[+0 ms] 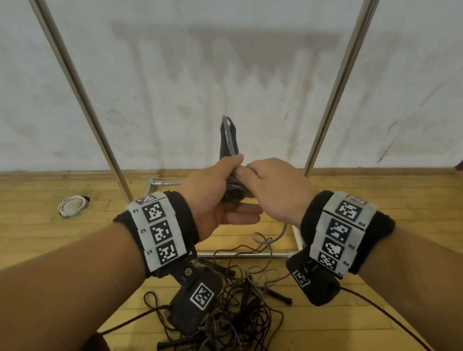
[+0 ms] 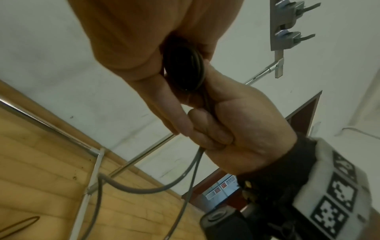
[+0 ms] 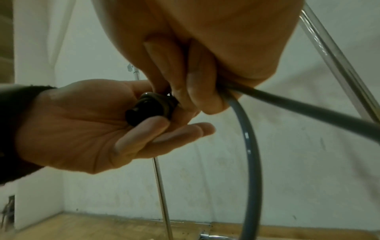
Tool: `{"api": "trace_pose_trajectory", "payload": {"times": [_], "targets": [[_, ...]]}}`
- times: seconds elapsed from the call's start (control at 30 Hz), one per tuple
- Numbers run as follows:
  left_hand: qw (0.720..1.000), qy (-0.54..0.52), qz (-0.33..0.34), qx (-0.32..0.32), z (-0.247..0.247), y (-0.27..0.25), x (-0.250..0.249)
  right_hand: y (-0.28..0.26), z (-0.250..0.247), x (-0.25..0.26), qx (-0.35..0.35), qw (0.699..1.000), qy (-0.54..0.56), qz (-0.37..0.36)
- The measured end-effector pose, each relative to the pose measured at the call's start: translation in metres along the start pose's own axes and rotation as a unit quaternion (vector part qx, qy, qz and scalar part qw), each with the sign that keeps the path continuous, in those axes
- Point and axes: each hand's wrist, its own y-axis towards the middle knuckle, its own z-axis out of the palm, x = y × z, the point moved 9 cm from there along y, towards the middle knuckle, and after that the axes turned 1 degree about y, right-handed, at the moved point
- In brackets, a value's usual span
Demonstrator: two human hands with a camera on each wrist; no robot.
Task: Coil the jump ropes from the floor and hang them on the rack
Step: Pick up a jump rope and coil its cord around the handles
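Note:
My left hand [image 1: 216, 194] holds a pair of black jump rope handles [image 1: 228, 143] upright in front of the rack, thumb on top and fingers under them. A grey cord [image 1: 230, 134] is wound around the handles. My right hand [image 1: 274, 188] is closed around the grey cord [image 3: 253, 146] right beside the handles' lower end [image 3: 148, 110]. The cord hangs from that fist [image 2: 236, 123] in a loop [image 2: 191, 175] down to the floor. More ropes lie in a tangled pile [image 1: 231, 316] below my wrists.
The rack's two slanted metal poles [image 1: 82, 102] [image 1: 342, 91] rise on either side of my hands, joined by a base bar [image 1: 242, 255] on the wooden floor. Hooks [image 2: 287, 24] show high up in the left wrist view. A white round object [image 1: 71, 206] lies at the left.

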Motion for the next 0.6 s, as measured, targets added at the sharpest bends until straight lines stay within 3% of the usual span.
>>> {"api": "trace_pose_trajectory", "payload": {"times": [0.1,0.37,0.6], "targets": [[0.999,0.022,0.015,-0.022,-0.005,0.001,-0.002,0.0,0.005,0.009,0.031,0.991,-0.124,-0.035],[0.992,0.057,0.106,-0.022,-0.016,0.004,-0.033,0.001,-0.017,0.014,0.036,0.975,-0.207,-0.071],[0.991,-0.022,0.115,0.067,-0.019,0.0,-0.051,-0.004,-0.028,-0.009,0.102,0.991,-0.073,-0.057]]}}
